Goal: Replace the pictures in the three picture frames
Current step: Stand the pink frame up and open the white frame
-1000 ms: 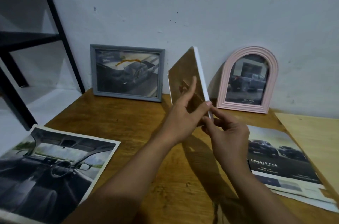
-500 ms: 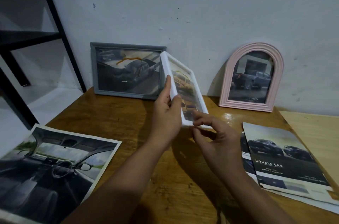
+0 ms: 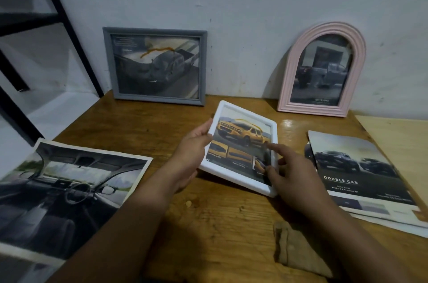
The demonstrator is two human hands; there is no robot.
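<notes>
- Now we have the white frame [image 3: 240, 148] turned face-up; a second ago its brown back was toward us, held upright between the other two frames.
- It has come down and forward, and is tilted over the middle of the worktop [image 3: 143, 125], glass side showing a yellow car picture.
- Our left hand [image 3: 192, 155] grips the frame's left edge, thumb on the front rim and the other fingers curled beneath it.
- Our right hand [image 3: 294, 167] has let go of the edge: its fingers are spread, with the index fingertip touching the glass near the right rim.
- We judge this frame refilled and under inspection, so standing it back against the wall is what remains for it.
- Behind, the grey frame [image 3: 154, 66] and the pink arched frame [image 3: 323, 72] lean on the wall, each with a dark truck picture.
- Loose prints lie flat: a car-interior sheet [image 3: 64, 190] on the left, a "Double Cab" brochure [image 3: 356, 171] on the right.
</notes>
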